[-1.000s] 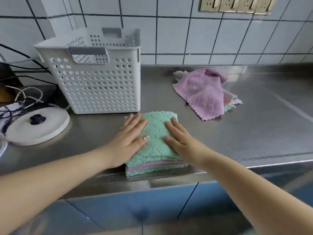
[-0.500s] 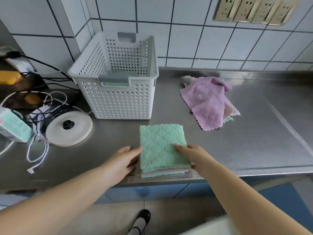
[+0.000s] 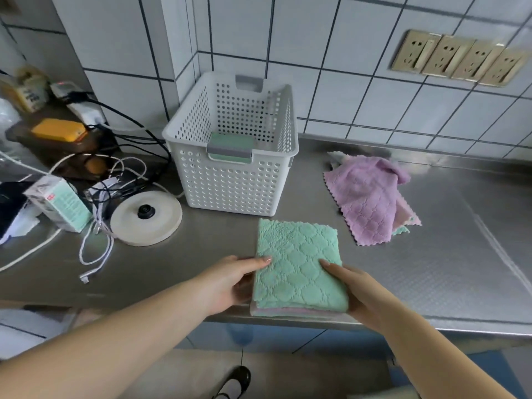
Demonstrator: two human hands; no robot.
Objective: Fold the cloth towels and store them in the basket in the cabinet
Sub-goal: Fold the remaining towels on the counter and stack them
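Now folded towels (image 3: 298,272) between fingers (image 3: 260,261).

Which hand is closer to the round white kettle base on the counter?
Left. The left hand grips the folded towel stack on the side facing the kettle base; the right hand holds the stack's far side.

We reach both bare forearms forward from the lower corners, converging toward the middle. Our left hand (image 3: 230,283) grips from the left, thumb on top, fingers tucked beneath. Our right hand (image 3: 357,292) mirrors it from the right, thumb laid over the top, fingers curled under.
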